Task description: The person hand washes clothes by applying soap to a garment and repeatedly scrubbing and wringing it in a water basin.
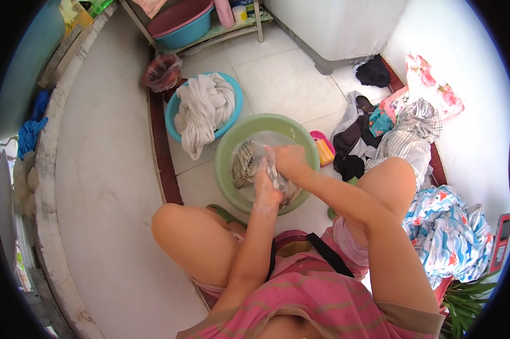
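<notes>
A green plastic basin [224, 169] stands on the tiled floor between my knees, with cloudy water in it. Wet checked cloth [243, 163] lies in the water on the left side of the basin. Both hands grip a bunched part of the wet cloth over the middle of the basin. My left hand [265, 182] holds it from below, thumb up, with suds on the wrist. My right hand [289, 160] is closed on it just above and to the right, slightly blurred. Part of the cloth is hidden behind the hands.
A blue basin [239, 95] heaped with white cloth [206, 108] stands at the upper left. Right of the green basin is a yellow soap bar [324, 152] in a pink dish [316, 134]. Piled clothes [407, 135] and patterned fabric [450, 233] lie along the right wall.
</notes>
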Demonstrator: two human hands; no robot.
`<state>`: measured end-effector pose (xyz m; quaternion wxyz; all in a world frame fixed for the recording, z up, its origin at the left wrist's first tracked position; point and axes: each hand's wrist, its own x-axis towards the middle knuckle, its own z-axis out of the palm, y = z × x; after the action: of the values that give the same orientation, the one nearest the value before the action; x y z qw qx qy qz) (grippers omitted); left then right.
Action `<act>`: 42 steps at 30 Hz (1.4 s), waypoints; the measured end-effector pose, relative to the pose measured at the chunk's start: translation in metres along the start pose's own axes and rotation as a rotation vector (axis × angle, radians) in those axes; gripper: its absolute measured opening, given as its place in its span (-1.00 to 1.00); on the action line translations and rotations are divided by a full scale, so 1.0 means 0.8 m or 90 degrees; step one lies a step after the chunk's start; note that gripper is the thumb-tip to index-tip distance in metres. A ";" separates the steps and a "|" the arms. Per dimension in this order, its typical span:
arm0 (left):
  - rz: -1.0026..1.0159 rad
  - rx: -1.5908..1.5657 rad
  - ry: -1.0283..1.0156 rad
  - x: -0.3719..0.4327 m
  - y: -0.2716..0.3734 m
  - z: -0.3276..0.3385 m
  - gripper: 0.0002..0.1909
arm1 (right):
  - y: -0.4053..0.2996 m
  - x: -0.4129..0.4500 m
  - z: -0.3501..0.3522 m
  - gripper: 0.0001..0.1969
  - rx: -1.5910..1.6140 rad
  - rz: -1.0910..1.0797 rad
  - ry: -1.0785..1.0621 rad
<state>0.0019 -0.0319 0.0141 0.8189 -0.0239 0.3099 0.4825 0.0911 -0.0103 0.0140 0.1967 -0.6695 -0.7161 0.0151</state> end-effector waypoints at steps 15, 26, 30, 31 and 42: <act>0.043 -0.023 -0.440 0.039 0.075 -0.075 -0.74 | -0.100 -0.022 -0.045 -0.75 0.160 -0.140 0.035; 0.178 -0.027 -0.549 0.023 0.047 -0.069 -0.63 | -0.123 -0.026 -0.073 -0.73 0.143 -0.235 0.158; -0.066 0.017 -0.153 -0.010 0.004 -0.008 -0.68 | -0.025 0.001 -0.041 -0.68 0.065 -0.128 0.139; -0.054 0.024 -0.069 -0.015 -0.010 0.016 -0.69 | -0.002 0.014 -0.025 -0.66 0.005 0.031 0.076; 0.001 0.076 0.031 -0.024 0.004 0.016 -0.70 | -0.026 0.002 -0.036 -0.70 0.056 -0.063 0.114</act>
<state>-0.0010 -0.0410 0.0352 0.8106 0.0138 0.3577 0.4634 0.0802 -0.0177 0.0468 0.2896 -0.6225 -0.7267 -0.0233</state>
